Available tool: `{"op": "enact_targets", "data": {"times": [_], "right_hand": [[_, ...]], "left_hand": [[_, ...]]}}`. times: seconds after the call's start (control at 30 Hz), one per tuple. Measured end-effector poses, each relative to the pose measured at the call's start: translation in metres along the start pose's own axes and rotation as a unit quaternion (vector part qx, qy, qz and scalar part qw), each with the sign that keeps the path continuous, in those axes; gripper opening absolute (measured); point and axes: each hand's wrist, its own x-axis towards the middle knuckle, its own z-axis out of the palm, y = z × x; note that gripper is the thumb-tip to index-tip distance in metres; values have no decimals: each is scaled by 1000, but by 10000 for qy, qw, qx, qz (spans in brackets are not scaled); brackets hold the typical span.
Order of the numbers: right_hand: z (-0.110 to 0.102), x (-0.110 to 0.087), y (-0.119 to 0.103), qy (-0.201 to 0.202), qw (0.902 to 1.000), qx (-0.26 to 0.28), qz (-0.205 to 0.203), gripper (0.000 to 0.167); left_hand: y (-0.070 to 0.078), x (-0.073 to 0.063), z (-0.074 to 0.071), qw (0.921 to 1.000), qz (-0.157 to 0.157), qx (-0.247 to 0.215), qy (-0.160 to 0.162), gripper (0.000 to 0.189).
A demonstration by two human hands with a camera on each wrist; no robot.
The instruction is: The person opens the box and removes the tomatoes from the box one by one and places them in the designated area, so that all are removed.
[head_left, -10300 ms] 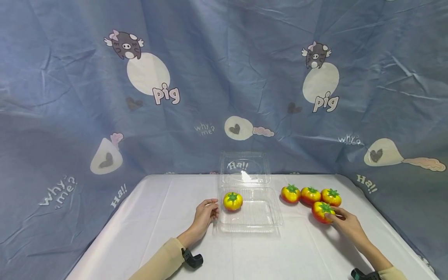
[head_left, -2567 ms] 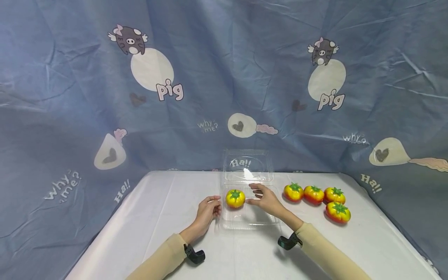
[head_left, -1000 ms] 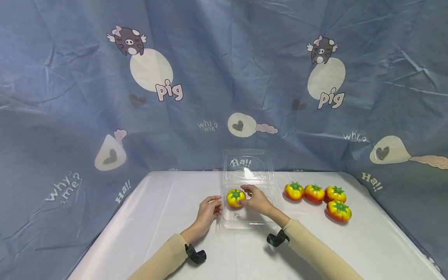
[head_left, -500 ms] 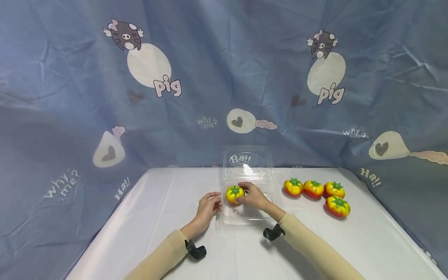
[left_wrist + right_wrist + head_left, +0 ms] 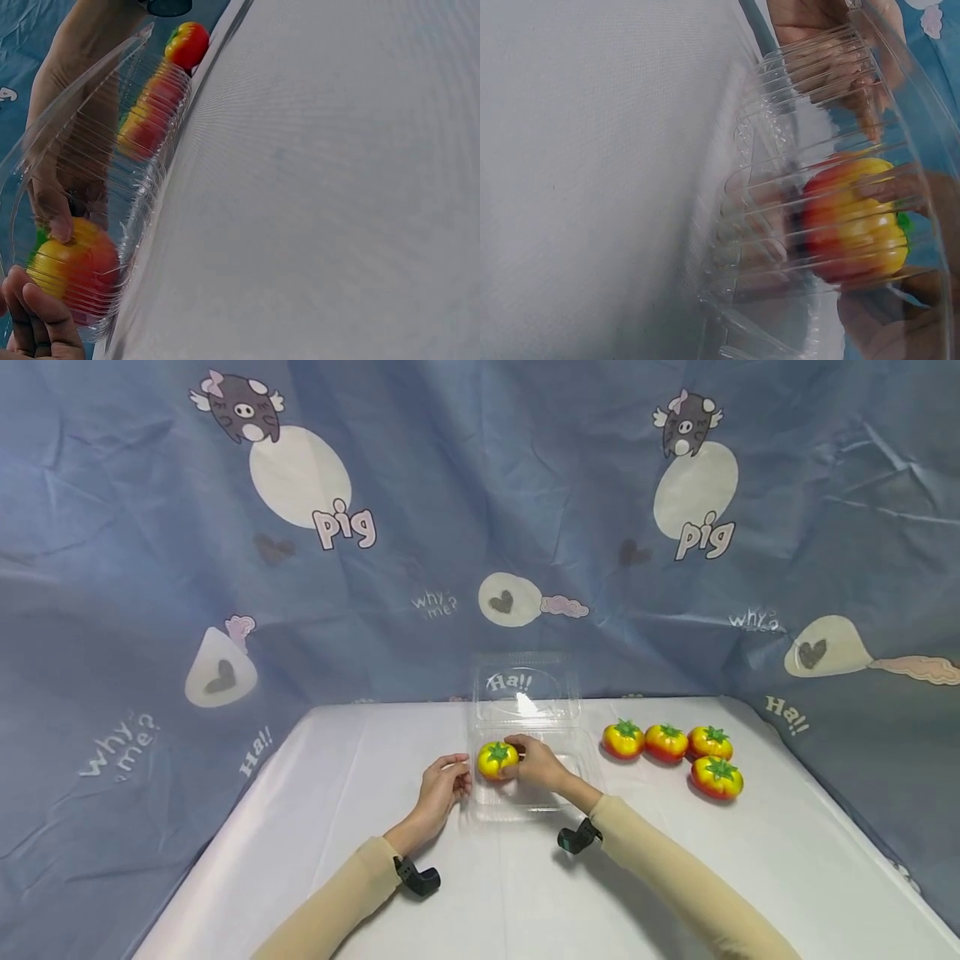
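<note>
A clear plastic clamshell box point(image 5: 525, 814) stands on the table with its lid point(image 5: 551, 689) raised behind it. In its left part sits a red-and-yellow tomato point(image 5: 495, 761) with green leaves on top, perhaps a toy. My right hand point(image 5: 542, 765) reaches into the box and grips this tomato between thumb and fingers; the right wrist view shows the tomato point(image 5: 847, 240) through the ribbed wall. My left hand point(image 5: 437, 793) lies against the box's left side, fingers loosely bent; in the left wrist view its fingers point(image 5: 49, 319) are by the box corner.
Several similar tomatoes stand in a group right of the box, one tomato point(image 5: 717, 777) in front of the others. A white cloth point(image 5: 465, 910) covers the table. Behind hangs a blue printed curtain point(image 5: 420, 485). Each wrist wears a black camera band.
Earlier my right hand held a tomato at the right group, then left it there. It moved into the box and took hold of the tomato inside. The left hand stays put; the head view tilts down.
</note>
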Motion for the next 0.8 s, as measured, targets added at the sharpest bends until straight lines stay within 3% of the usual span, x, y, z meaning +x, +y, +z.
{"op": "enact_targets", "data": {"times": [0.27,0.8], "right_hand": [[-1,1,4,-10,9997,-252,4,60],[-9,-2,4,171,9986,-455,201,56]], "left_hand": [[7,-9,4,10000,39,77,-23,36],[6,-5,4,9999,5,118,4,36]]}}
